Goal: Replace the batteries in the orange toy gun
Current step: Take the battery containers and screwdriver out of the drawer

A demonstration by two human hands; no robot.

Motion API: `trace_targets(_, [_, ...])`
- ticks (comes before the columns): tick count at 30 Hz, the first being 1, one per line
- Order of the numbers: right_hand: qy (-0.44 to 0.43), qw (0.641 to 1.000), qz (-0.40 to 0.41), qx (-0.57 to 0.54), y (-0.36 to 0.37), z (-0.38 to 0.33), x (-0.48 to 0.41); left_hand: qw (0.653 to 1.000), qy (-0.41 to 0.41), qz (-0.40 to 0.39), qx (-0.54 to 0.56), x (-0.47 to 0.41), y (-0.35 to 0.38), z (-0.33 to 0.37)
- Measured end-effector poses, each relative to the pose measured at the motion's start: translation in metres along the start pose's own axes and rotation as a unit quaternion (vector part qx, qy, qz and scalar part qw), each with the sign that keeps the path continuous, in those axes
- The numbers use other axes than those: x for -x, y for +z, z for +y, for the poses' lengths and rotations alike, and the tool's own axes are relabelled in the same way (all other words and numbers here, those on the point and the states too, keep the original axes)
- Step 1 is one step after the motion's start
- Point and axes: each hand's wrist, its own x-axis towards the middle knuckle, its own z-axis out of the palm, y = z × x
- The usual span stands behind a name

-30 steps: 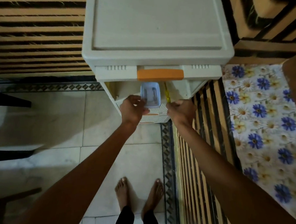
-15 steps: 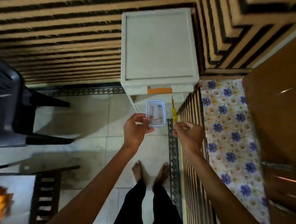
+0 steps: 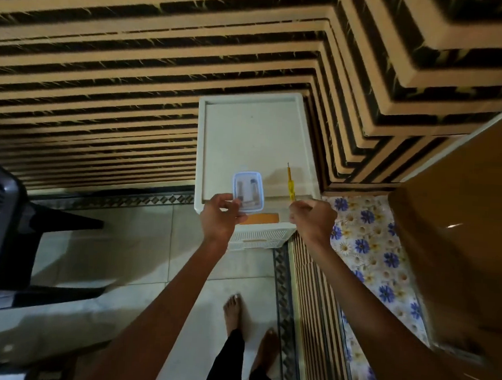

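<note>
Standing over a white drawer unit (image 3: 256, 137), the left hand (image 3: 219, 217) pinches a small lidded box (image 3: 248, 192) and the right hand (image 3: 312, 220) grips a yellow screwdriver (image 3: 290, 184); the corner-held box could slip.

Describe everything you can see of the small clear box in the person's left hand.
The small box is rectangular with rounded corners, seemingly clear plastic with a pale blue rim, lid on. Blurred items lie inside; what they are cannot be told. It is held roughly flat, seen over the front edge of the white drawer unit. The left hand pinches its near left corner; nothing else touches it.
</note>
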Motion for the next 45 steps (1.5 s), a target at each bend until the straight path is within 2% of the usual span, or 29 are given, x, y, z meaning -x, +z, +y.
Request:
trace_targets(8, [0.017, 0.999, 0.018, 0.048, 0.039, 0.003, -0.053, 0.999, -0.043, 0.000, -0.006, -0.066, 0.026, -0.004])
trace_targets(21, [-0.033, 0.996, 0.037, 0.076, 0.046, 0.004, -0.061, 0.997, -0.076, -0.004, -0.011, -0.076, 0.032, 0.000])
trace_targets(23, [-0.067, 0.992, 0.036, 0.103, 0.042, 0.005, -0.060, 0.995, -0.069, 0.025, -0.061, -0.070, 0.030, -0.003])
trace_targets(25, [-0.142, 0.974, 0.035, 0.174, 0.036, 0.008, -0.053, 0.991, -0.012, 0.047, -0.127, -0.056, 0.025, -0.008])
trace_targets(26, [-0.186, 0.958, 0.029, 0.217, 0.031, 0.010, -0.047, 0.986, 0.028, 0.029, -0.161, -0.046, 0.021, -0.011])
trace_targets(28, [-0.266, 0.917, -0.004, 0.296, 0.024, 0.015, -0.039, 0.960, 0.122, -0.044, -0.250, -0.029, 0.014, -0.020])
trace_targets(31, [-0.353, 0.863, -0.064, 0.355, 0.019, 0.029, -0.036, 0.871, 0.243, -0.127, -0.407, -0.014, 0.007, -0.039])
trace_targets(34, [-0.380, 0.845, -0.050, 0.373, 0.016, 0.043, -0.044, 0.824, 0.274, -0.168, -0.467, -0.009, 0.010, -0.048])
trace_targets(41, [-0.356, 0.851, -0.052, 0.382, 0.011, 0.053, -0.059, 0.779, 0.286, -0.160, -0.535, 0.005, 0.017, -0.070])
trace_targets(45, [-0.334, 0.844, -0.038, 0.418, 0.017, 0.048, -0.045, 0.772, 0.281, -0.146, -0.550, 0.006, 0.020, -0.063])
